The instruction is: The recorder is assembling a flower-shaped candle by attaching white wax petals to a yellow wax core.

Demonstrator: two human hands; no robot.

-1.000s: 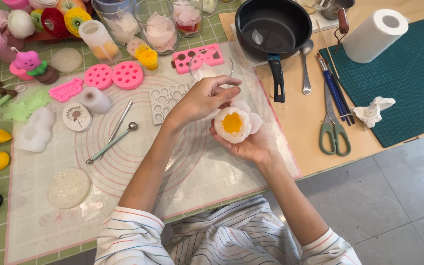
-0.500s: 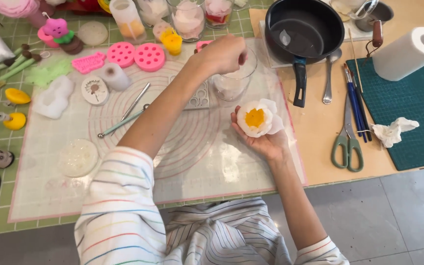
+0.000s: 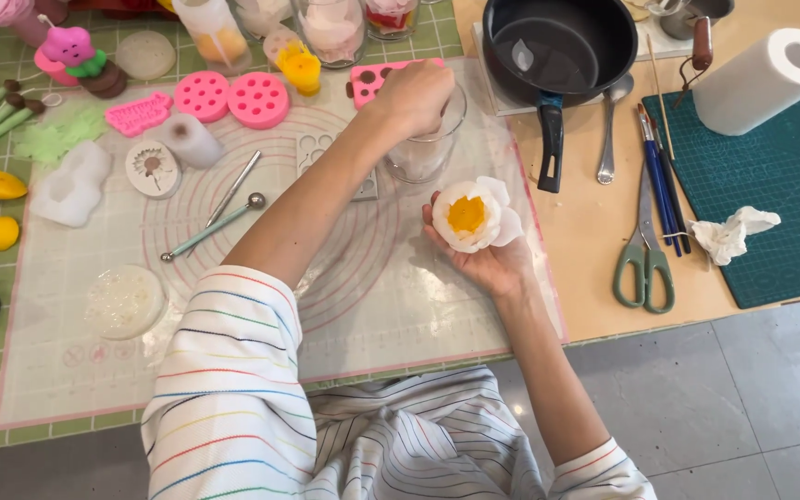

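From the head camera we see our right hand [image 3: 485,257] palm up, fingers curled loosely around a white petalled wax flower with a yellow centre [image 3: 469,216], held above the translucent silicone work mat [image 3: 354,306]. Our left hand [image 3: 414,95] reaches into a clear glass cup [image 3: 426,146] standing on the mat just beyond the flower; fingertips dip inside, whether they pinch anything we cannot tell. A black saucepan [image 3: 557,42] sits near.

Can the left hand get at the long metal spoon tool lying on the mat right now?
Probably yes. The left hand is dipped into the clear glass cup, and the spoon tool lies in the open on the silicone mat on the left side, with nothing over it; the hand only has to lift out first.
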